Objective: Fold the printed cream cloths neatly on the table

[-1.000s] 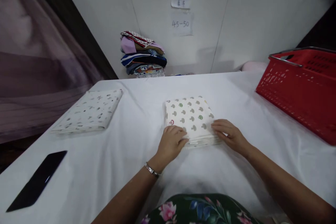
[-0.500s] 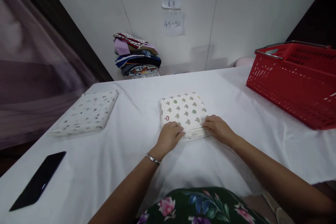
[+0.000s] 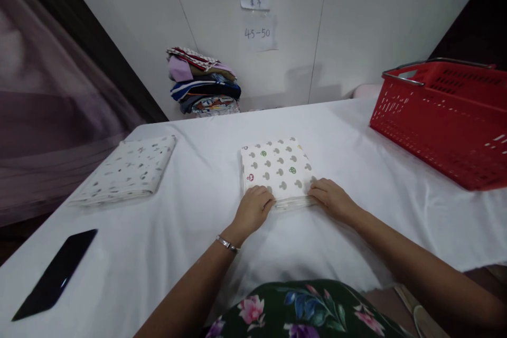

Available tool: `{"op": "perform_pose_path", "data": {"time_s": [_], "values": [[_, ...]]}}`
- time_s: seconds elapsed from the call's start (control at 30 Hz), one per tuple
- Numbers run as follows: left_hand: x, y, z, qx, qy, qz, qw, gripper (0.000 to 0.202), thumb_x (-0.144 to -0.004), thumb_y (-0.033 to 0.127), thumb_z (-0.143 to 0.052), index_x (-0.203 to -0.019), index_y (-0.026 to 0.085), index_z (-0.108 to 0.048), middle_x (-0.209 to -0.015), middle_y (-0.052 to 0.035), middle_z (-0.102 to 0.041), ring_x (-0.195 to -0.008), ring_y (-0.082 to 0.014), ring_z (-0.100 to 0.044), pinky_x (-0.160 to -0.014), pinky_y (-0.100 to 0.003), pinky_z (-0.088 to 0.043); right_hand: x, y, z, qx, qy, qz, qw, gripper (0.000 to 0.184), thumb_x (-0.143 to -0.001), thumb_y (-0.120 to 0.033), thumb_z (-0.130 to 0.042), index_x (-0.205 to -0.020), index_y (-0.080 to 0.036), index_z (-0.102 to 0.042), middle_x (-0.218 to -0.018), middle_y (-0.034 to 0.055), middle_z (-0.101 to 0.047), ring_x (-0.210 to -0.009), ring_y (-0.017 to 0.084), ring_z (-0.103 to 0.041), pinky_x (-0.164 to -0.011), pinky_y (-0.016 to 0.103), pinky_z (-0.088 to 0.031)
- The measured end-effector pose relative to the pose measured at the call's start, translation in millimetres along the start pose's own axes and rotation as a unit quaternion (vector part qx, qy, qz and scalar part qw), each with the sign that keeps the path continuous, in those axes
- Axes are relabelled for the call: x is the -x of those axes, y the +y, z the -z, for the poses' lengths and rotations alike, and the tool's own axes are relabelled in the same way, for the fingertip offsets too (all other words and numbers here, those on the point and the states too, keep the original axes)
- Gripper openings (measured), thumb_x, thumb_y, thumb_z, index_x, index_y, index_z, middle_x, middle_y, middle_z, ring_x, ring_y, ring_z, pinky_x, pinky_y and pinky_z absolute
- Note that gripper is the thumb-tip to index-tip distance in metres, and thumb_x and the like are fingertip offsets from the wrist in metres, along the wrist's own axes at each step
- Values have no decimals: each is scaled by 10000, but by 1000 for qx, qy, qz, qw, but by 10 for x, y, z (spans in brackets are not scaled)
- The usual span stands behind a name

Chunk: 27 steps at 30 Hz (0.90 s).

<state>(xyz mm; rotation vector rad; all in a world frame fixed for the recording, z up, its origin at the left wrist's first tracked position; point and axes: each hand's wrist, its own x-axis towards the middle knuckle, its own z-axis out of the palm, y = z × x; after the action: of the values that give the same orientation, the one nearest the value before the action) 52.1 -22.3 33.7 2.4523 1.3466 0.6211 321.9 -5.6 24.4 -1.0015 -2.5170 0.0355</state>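
A folded cream cloth with a mushroom print (image 3: 276,168) lies in the middle of the white table (image 3: 198,211). My left hand (image 3: 252,210) rests at its near left corner, fingers curled over the edge. My right hand (image 3: 331,198) is at its near right corner, fingers bent and gripping the stacked edges. Both hands touch the cloth, which lies flat on the table.
Another folded cloth with small prints (image 3: 129,169) lies at the left. A black phone (image 3: 55,273) sits near the left front edge. A red plastic basket (image 3: 443,116) stands at the right. Stacked folded fabrics (image 3: 203,82) sit against the back wall, under two paper notes (image 3: 256,16).
Both hands have slid slightly back toward the near edge of the mushroom cloth. The camera has shifted a little; the cloth stays in place.
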Motion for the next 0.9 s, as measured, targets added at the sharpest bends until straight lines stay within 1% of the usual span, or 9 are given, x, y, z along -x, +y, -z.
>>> {"op": "perform_pose_path", "data": {"time_s": [0.1,0.2,0.37,0.47,0.63,0.7,0.8,0.9], "values": [[0,-32,-10,-9,-1,-18,1000,117,-878,248,-493,-825,195,-582,-833,-19,-560,-813,-166,-494,-762,-323,-393,-5,16,40,-35,-6,-1,999,211,-911,-205,-416,-937,-193,-625,-882,75,-608,-796,192,-531,-687,323,-446],[-14,-43,-4,-20,-6,-33,999,82,-865,247,-522,-888,204,-589,-870,-19,-565,-827,-169,-496,-766,-327,-401,47,62,80,-61,-1,-6,998,207,-906,-224,-431,-997,-207,-617,-920,80,-611,-834,200,-544,-702,336,-475],[-40,-31,4,-58,-18,-52,997,131,-889,242,-481,-914,203,-604,-852,-21,-568,-812,-170,-492,-750,-326,-405,209,139,109,-105,29,-62,992,228,-907,-251,-442,-1072,-229,-599,-1040,91,-593,-952,206,-562,-779,351,-505],[-51,-21,8,-75,-20,-58,995,184,-912,251,-433,-899,196,-609,-832,-26,-569,-798,-173,-490,-733,-328,-404,256,141,122,-152,30,-93,984,228,-908,-273,-444,-1068,-241,-602,-1028,81,-590,-922,187,-582,-786,332,-507],[-53,-12,16,-77,-14,-59,995,210,-923,250,-402,-905,197,-604,-822,-28,-563,-786,-170,-492,-722,-327,-402,258,138,103,-229,31,-144,962,232,-895,-289,-462,-1069,-242,-607,-994,65,-586,-791,150,-590,-685,280,-504],[-50,-6,19,-73,-14,-56,996,197,-918,245,-412,-908,201,-603,-829,-27,-562,-790,-170,-495,-722,-326,-402,258,152,81,-232,26,-161,959,231,-886,-291,-472,-1056,-242,-621,-966,61,-589,-753,145,-584,-655,275,-495],[-46,7,24,-70,-15,-47,996,151,-895,236,-458,-946,204,-597,-889,-30,-572,-832,-177,-501,-741,-329,-404,258,165,62,-216,16,-186,958,231,-880,-292,-477,-1032,-245,-646,-917,50,-599,-718,142,-583,-647,281,-491],[-50,12,22,-73,-18,-44,996,148,-886,228,-471,-960,211,-597,-905,-29,-574,-843,-178,-502,-744,-331,-407,245,146,75,-188,6,-183,965,252,-886,-285,-464,-1056,-249,-645,-927,49,-609,-741,150,-595,-671,290,-496]]}}
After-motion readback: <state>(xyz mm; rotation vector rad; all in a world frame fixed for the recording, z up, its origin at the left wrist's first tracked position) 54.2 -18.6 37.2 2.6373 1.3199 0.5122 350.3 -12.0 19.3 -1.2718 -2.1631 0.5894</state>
